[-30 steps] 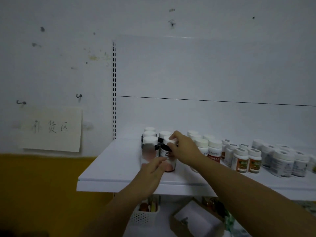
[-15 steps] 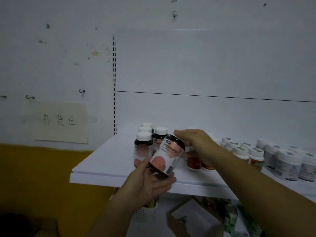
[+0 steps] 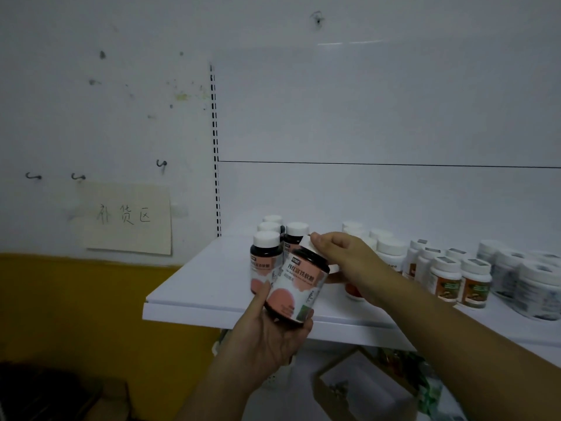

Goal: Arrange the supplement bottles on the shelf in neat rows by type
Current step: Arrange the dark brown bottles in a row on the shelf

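My left hand [image 3: 267, 335] holds a dark bottle with a pink label [image 3: 296, 288], tilted, in front of the white shelf [image 3: 212, 287]. My right hand [image 3: 349, 262] grips that bottle's white cap from the right. Behind it, several matching dark bottles with white caps [image 3: 266, 262] stand upright in a row at the shelf's left. Further right stand white bottles with red labels [image 3: 391, 253], orange-green labelled bottles [image 3: 446, 281] and larger white-grey bottles [image 3: 537, 290].
A slotted shelf upright [image 3: 215, 153] runs up the wall. A paper sign [image 3: 127, 218] hangs on the wall to the left. Below the shelf are a cardboard box [image 3: 343, 387] and a white basket, partly hidden.
The pink-labelled bottle was lifted off the shelf and tilted toward me in my left hand. My right hand moved onto its cap.
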Tool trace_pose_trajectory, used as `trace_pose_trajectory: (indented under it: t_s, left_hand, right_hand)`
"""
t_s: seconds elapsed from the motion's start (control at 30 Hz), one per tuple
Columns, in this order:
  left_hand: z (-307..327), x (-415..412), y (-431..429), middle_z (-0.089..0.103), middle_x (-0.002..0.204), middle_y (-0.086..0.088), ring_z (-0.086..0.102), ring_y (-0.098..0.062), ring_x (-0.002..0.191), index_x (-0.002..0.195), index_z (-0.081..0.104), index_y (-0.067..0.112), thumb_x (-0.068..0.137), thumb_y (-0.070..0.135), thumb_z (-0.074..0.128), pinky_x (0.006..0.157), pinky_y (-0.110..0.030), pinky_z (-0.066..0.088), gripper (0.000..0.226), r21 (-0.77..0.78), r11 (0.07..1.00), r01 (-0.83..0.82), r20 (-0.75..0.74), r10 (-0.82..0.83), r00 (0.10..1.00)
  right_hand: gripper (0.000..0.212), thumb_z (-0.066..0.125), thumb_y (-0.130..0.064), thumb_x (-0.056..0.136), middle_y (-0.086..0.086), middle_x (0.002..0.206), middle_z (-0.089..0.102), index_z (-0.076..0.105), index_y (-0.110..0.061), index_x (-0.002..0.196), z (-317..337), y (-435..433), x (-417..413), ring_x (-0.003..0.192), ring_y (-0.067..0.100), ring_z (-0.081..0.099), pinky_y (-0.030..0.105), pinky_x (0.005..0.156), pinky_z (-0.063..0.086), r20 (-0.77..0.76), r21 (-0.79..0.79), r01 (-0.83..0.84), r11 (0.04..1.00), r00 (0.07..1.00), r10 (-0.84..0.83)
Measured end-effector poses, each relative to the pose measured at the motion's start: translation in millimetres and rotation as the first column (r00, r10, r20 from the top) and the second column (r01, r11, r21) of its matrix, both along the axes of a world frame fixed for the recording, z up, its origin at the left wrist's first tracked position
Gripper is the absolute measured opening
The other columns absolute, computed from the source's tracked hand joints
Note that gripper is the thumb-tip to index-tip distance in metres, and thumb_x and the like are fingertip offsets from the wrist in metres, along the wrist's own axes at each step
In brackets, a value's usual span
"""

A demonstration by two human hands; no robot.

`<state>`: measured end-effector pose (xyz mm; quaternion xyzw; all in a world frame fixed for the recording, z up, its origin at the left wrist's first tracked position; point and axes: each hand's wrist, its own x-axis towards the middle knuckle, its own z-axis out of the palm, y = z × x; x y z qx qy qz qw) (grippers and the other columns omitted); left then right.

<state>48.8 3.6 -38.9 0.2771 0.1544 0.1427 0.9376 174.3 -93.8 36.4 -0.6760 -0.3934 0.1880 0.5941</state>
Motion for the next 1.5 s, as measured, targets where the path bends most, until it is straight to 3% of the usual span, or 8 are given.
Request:
trace_pose_trajectory:
  t_s: [0.17,0.4,0.6,0.83,0.97,1.07,1.3,1.5]
  left_hand:
    - [-2,4,-7,0.063,0.113,-0.022,0.064,-0.036,0.096,0.110,0.054,0.009,0.071,0.031,0.063,0.074,-0.048,0.057,0.046,0.061,0.988,-0.142,0.045,0.140,0.989]
    - [-9,2,-12,0.070,0.102,-0.022,0.066,-0.039,0.096,0.112,0.057,0.008,0.076,0.040,0.058,0.094,-0.051,0.047,0.048,0.062,0.998,-0.020,0.150,0.011,0.989]
    - [-11,0,-11,0.070,0.100,-0.024,0.068,-0.038,0.089,0.112,0.057,0.008,0.080,0.035,0.053,0.069,-0.045,0.059,0.042,0.032,0.999,-0.021,0.202,0.014,0.979]
    - [-11,4,-21,0.053,0.108,0.006,0.058,-0.016,0.096,0.110,0.047,0.036,0.070,0.005,0.075,0.072,-0.029,0.055,0.059,0.676,0.661,-0.327,0.051,0.401,0.915]
    - [-6,0,-18,0.057,0.120,-0.019,0.062,-0.038,0.102,0.119,0.049,0.022,0.070,0.034,0.066,0.080,-0.048,0.056,0.053,0.292,0.952,-0.095,0.052,0.084,0.995]
    - [-6,-4,-12,0.067,0.105,-0.028,0.064,-0.045,0.093,0.113,0.055,0.011,0.074,0.041,0.055,0.079,-0.054,0.051,0.049,-0.018,0.997,0.069,0.135,-0.066,0.989]
    - [-9,3,-20,0.065,0.113,-0.017,0.067,-0.032,0.097,0.121,0.051,0.011,0.071,0.001,0.070,0.073,-0.039,0.059,0.055,0.319,0.907,-0.274,0.150,0.237,0.960]
    - [-8,5,-25,0.066,0.106,-0.005,0.065,-0.020,0.096,0.112,0.054,0.019,0.080,0.008,0.063,0.074,-0.032,0.056,0.035,0.453,0.834,-0.315,0.122,0.292,0.949]
  right_hand:
    - [0.056,0.042,-0.066,0.085,0.001,0.100,0.067,0.061,-0.019,0.109,-10,2,-5,0.092,0.019,0.066,0.035,0.073,0.058,-0.064,-0.173,0.003,0.985,0.998,-0.014]
    - [0.042,0.049,-0.048,0.091,0.006,0.087,0.070,0.066,-0.010,0.100,-11,2,-10,0.084,0.021,0.066,0.033,0.064,0.057,-0.233,0.032,-0.051,0.998,0.971,0.057]
    - [0.031,0.047,-0.039,0.094,0.004,0.095,0.069,0.066,-0.014,0.099,-18,3,-7,0.088,0.020,0.064,0.035,0.071,0.054,-0.358,0.139,-0.101,0.985,0.922,0.145]
    - [0.041,0.059,-0.051,0.084,0.003,0.099,0.072,0.063,-0.018,0.108,-20,5,-12,0.091,0.016,0.069,0.031,0.072,0.057,-0.144,0.037,0.022,0.999,0.989,-0.017]
    - [0.020,0.060,-0.034,0.087,-0.001,0.088,0.073,0.066,-0.018,0.098,-19,2,-11,0.083,0.014,0.067,0.029,0.065,0.053,-0.262,0.117,-0.019,0.993,0.964,0.049]
    - [0.017,0.057,-0.026,0.088,0.001,0.089,0.072,0.067,-0.016,0.099,-20,0,-9,0.085,0.017,0.066,0.032,0.069,0.055,-0.284,0.177,-0.078,0.981,0.950,0.127]
    - [0.032,0.053,-0.044,0.090,-0.002,0.094,0.073,0.064,-0.019,0.106,-22,2,-14,0.087,0.014,0.069,0.031,0.072,0.055,-0.162,0.064,-0.078,0.995,0.983,0.087]
    - [0.030,0.056,-0.032,0.090,0.003,0.099,0.070,0.059,-0.014,0.113,-24,0,-11,0.089,0.017,0.068,0.028,0.065,0.054,-0.230,0.144,-0.063,0.988,0.968,0.095]
